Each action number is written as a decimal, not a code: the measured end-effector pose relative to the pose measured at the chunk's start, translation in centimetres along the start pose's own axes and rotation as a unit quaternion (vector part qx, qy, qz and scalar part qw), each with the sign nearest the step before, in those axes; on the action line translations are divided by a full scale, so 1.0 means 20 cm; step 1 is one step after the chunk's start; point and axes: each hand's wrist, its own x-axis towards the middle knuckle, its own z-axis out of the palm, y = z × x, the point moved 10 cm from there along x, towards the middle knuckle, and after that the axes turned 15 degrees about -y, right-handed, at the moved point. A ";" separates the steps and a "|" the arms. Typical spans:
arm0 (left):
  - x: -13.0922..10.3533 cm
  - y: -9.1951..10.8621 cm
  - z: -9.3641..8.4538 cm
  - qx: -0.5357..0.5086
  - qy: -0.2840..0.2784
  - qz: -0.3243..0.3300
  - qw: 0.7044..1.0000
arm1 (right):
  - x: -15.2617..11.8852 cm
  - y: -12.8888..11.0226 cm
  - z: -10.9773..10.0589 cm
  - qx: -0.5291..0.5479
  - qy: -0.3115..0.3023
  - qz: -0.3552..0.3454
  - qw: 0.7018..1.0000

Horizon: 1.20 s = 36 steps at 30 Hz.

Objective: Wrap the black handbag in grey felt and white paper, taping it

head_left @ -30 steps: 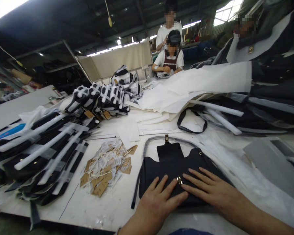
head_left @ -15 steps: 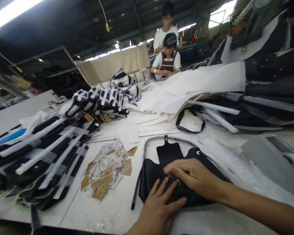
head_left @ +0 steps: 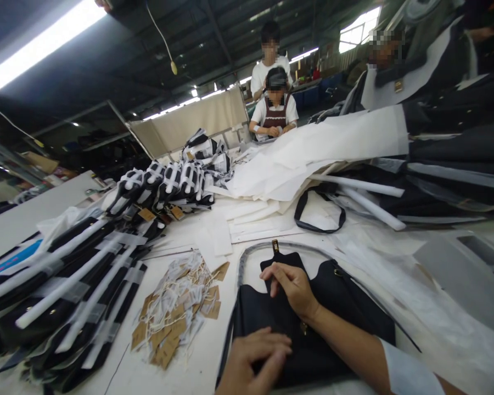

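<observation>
A black handbag (head_left: 271, 312) lies on the white table, its flap (head_left: 294, 259) folded back and a gold clasp (head_left: 275, 246) at the flap's tip. My left hand (head_left: 257, 354) rests on the lower left of the bag, fingers stretched out and flat. Over the base of the flap, my right hand (head_left: 292, 288) has its fingers curled in with the thumb. Whatever they hold, if anything, is hidden. A gold fitting (head_left: 303, 328) on the bag front shows beside my right wrist. The wrapped handle (head_left: 247, 253) arches behind the flap.
Left of the bag lies a heap of brown tags with strings (head_left: 177, 312). Black bags with white wrapped handles (head_left: 78, 280) are piled at far left. White sheets (head_left: 313, 145) and a black strap loop (head_left: 298, 211) lie beyond. Two co-workers (head_left: 275, 109) are at the back.
My right hand has moved up and left from the bag's front fitting to the flap. My left hand has slid lower on the bag. The view has tilted slightly upward.
</observation>
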 end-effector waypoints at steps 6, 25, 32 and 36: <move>0.34 -0.04 -0.49 -0.009 0.174 -0.115 0.978 | 0.01 0.10 -0.24 0.155 0.179 0.009 0.972; 0.60 -0.03 -0.45 0.018 0.128 -0.008 0.992 | 0.00 0.26 -0.17 0.244 0.132 0.168 0.946; 0.45 0.02 -0.44 0.060 0.166 0.003 0.984 | -0.01 0.22 -0.10 0.278 0.067 0.137 0.948; 0.44 0.04 -0.43 0.071 0.168 0.008 0.983 | -0.02 0.24 -0.11 0.280 0.071 0.126 0.949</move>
